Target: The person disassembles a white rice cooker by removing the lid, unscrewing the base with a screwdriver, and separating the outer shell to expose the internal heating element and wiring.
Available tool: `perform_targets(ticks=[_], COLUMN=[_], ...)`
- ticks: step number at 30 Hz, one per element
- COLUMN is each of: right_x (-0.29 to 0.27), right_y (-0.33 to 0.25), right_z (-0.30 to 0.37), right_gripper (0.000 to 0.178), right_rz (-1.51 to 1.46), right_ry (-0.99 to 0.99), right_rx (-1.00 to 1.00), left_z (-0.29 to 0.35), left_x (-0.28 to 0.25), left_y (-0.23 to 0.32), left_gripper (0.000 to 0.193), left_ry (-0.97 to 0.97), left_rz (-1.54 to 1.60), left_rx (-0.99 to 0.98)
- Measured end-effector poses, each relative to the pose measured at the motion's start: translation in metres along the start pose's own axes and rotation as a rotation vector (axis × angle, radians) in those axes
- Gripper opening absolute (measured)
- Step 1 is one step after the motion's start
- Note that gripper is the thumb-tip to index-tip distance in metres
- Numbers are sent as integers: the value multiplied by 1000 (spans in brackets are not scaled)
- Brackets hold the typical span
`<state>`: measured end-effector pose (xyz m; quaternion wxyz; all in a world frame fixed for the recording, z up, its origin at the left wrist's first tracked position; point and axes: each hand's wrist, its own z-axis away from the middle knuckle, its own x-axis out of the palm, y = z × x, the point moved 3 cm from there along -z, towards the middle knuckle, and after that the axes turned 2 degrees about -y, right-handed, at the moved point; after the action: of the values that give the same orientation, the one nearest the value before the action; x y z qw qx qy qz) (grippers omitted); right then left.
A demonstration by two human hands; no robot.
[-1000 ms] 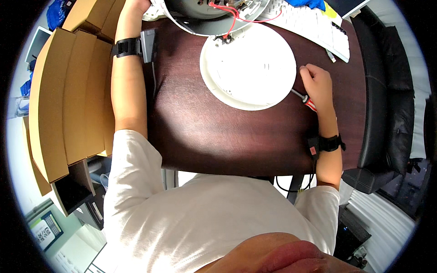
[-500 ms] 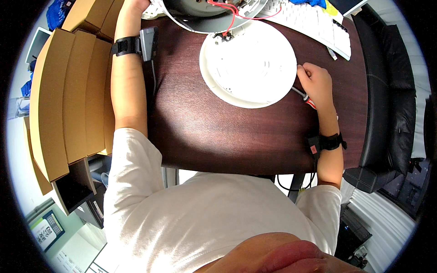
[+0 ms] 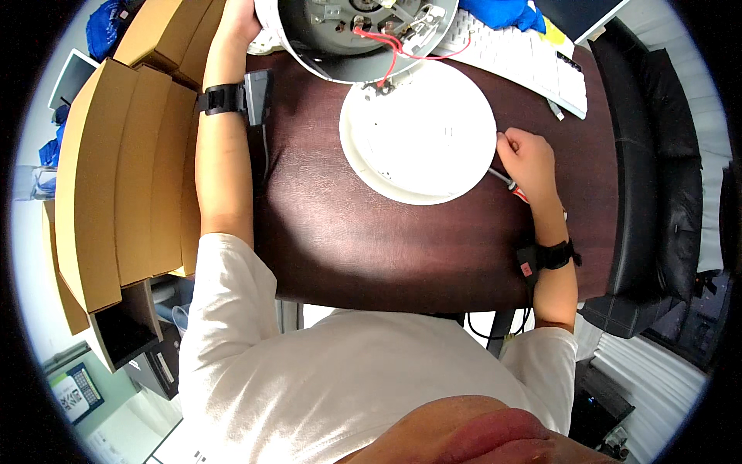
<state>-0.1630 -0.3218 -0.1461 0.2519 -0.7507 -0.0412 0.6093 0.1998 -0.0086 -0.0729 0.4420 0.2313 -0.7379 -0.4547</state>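
A round metal housing [image 3: 325,66], grey inside with metal parts and red wires, is tilted with its open side toward me. My left hand [image 3: 243,22], cut off by the top edge, is at its left side and grips it; the fingertips are hidden. A white round plastic base [image 3: 421,139] lies just below the housing, a red wire reaching its far rim. My right hand [image 3: 528,157] is closed, thumb and forefinger pinching the base's right rim. Under the right wrist lies a screwdriver [image 3: 519,192] with a red and white handle.
A white keyboard [image 3: 533,77] lies at the far right beneath a blue cloth [image 3: 502,11]. Cardboard boxes [image 3: 89,185] stand along the left side of the dark wooden table [image 3: 371,255]. A black leather seat [image 3: 668,170] is at the right.
The whole scene has shifted lower in the picture, so more of the housing's inside shows. Both hands keep nearly the same places beside the housing and the base.
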Motion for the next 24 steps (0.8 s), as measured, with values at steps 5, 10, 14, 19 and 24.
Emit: perform_targets(ticks=[5,10,14,19,24], right_x=[1,0,1,2,1], right_y=[1,0,1,1,0], right_z=[0,0,0,0,0], right_gripper=[33,32,32,31,30], right_rz=[-8,24,22,16,21], right_ry=[5,-21,-18,0,-3], right_rx=[-16,1,-7,-23,-29], left_z=[-1,0,3,2,0], left_x=[-1,-1,1,0,1], left_y=[1,0,2,1,1], left_gripper=[47,47,48,48,48], left_ry=[-36,-12,-3,-20,16], left_rz=[13,-3,-11,-13,-18], left_rx=[19,18,18,52,17])
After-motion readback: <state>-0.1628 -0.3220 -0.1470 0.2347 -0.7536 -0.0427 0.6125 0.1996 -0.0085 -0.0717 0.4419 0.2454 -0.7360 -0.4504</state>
